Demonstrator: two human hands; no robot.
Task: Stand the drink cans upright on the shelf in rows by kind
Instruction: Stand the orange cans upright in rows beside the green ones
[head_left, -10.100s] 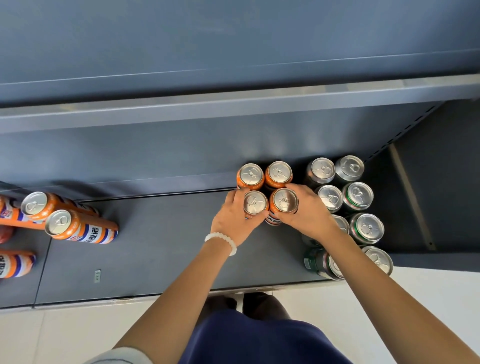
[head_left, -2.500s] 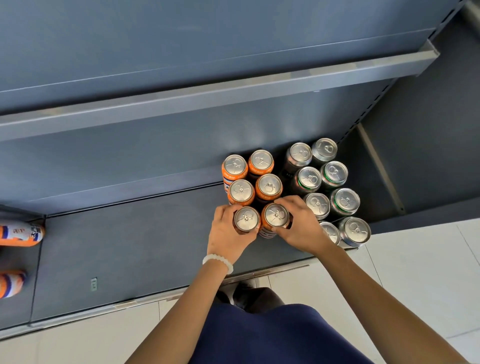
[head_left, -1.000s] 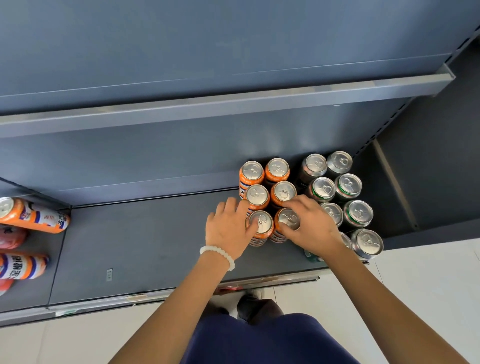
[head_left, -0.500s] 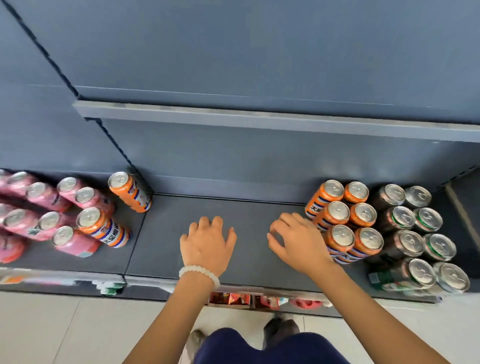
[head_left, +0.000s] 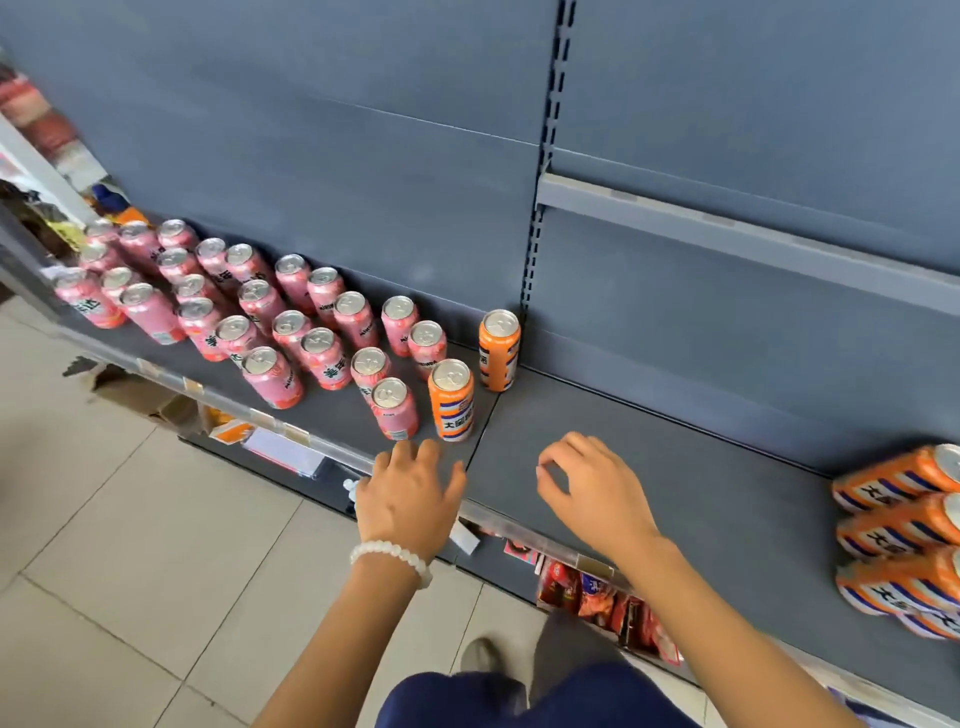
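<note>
Above the shelf (head_left: 675, 467), left hand (head_left: 410, 499) spread, right hand (head_left: 597, 493) loosely curled, both empty.

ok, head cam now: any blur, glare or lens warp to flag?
Head view: upper-left corner smeared with motion blur; pink cans mid-frame legible; wide-angle warp splays them leftward and tips the orange cans at the right edge; soft even light, mild sheen on can tops, faint shadows.

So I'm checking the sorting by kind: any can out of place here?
Yes. Two orange cans stand beside the pink cans, apart from the orange group at the far right.
</note>
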